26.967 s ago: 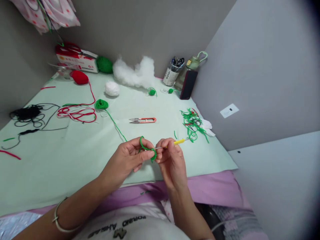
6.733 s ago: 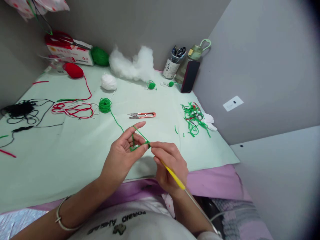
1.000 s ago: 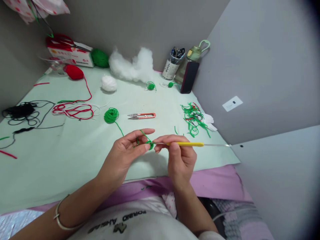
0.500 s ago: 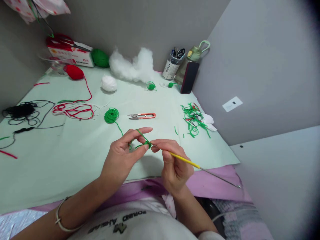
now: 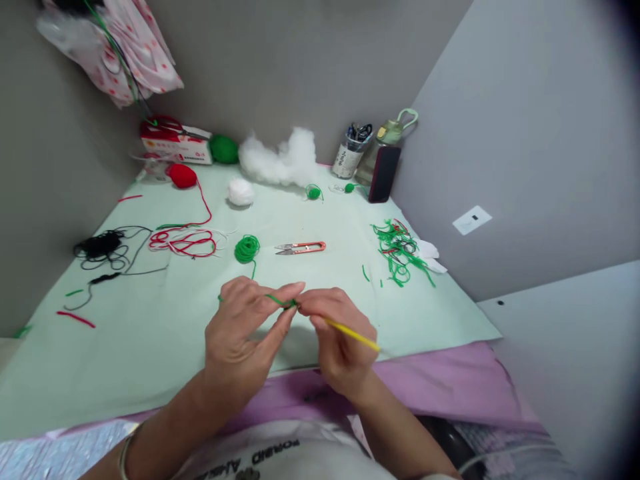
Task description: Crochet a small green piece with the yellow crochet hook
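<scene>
My left hand (image 5: 245, 327) pinches a strand of green yarn (image 5: 278, 301) between thumb and forefinger, just above the pale green mat (image 5: 150, 320). My right hand (image 5: 339, 340) meets it fingertip to fingertip and grips a yellow-handled crochet hook (image 5: 353, 334), whose handle slants down to the right. The hook's tip is hidden among the fingers and yarn. The strand runs back to a small green yarn coil (image 5: 247, 249) lying on the mat beyond my left hand.
Orange thread snips (image 5: 301, 248) lie past the hands. Green yarn scraps (image 5: 400, 250) sit at right, red and white strands (image 5: 183, 240) and black yarn (image 5: 100, 245) at left. White stuffing (image 5: 280, 160), yarn balls, a pen cup (image 5: 350, 155), bottle and phone (image 5: 383, 175) line the back wall.
The camera has tilted and shifted, so the table sits lower and further right in view. My left forefinger has come down onto the yarn, and the hook's handle points lower and closer in.
</scene>
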Motion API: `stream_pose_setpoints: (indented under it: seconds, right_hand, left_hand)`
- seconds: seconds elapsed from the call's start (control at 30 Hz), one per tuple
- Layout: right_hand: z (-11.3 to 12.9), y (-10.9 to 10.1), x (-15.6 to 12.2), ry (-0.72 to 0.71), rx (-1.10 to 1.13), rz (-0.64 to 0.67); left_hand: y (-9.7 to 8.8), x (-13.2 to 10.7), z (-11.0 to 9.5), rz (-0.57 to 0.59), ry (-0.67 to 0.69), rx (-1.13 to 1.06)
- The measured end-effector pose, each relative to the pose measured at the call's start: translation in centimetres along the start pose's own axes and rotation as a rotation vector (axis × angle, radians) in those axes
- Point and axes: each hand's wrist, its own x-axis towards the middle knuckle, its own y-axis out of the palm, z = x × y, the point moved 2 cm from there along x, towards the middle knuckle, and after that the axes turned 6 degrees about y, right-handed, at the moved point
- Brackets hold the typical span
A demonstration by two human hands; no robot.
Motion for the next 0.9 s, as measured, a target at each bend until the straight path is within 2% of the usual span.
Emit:
stream_pose_setpoints:
  seconds: [0.07, 0.13, 0.2, 0.27, 0.43, 0.53, 0.63, 0.73, 0.8, 0.9]
  right_hand:
    - [0.3, 1.2, -0.1, -0.108, -0.164, -0.014]
    - [0.6, 2.4, -0.2, -0.206, -0.284, -0.043]
    - [1.0, 3.2, 0.0, -0.227, -0.258, -0.045]
    - [1.6, 3.5, 0.7, -0.129, -0.092, -0.051]
    - [2.4, 3.5, 2.2, 0.321, 0.421, -0.104]
    - [2.4, 4.0, 2.6, 0.465, 0.653, -0.081]
    - [2.2, 4.4, 2.4, 0.497, 0.640, -0.097]
    - [2.2, 4.1, 2.0, 0.427, 0.501, -0.132]
    - [2.3, 3.7, 1.7, 0.405, 0.456, -0.120]
    - [2.2, 3.3, 1.6, 0.461, 0.507, -0.107]
  left_hand:
    - [-1.0, 0.0, 0.1, 0.008, -0.189, -0.147]
    - [-1.7, 0.0, 0.3, 0.063, -0.463, -0.403]
    - [-2.3, 0.1, 0.5, 0.139, -0.675, -0.645]
    - [-3.2, 0.5, 0.5, 0.165, -0.759, -0.763]
    - [-5.1, 1.3, 0.2, 0.141, -0.646, -0.685]
    - [-5.1, 1.1, 0.0, 0.145, -0.574, -0.598]
    - [-4.9, 1.1, 0.1, 0.115, -0.519, -0.539]
    - [-5.2, 1.4, 0.6, 0.086, -0.484, -0.494]
    - [-5.6, 1.6, 0.9, 0.107, -0.487, -0.485]
    - [-5.8, 1.7, 1.3, 0.138, -0.503, -0.480]
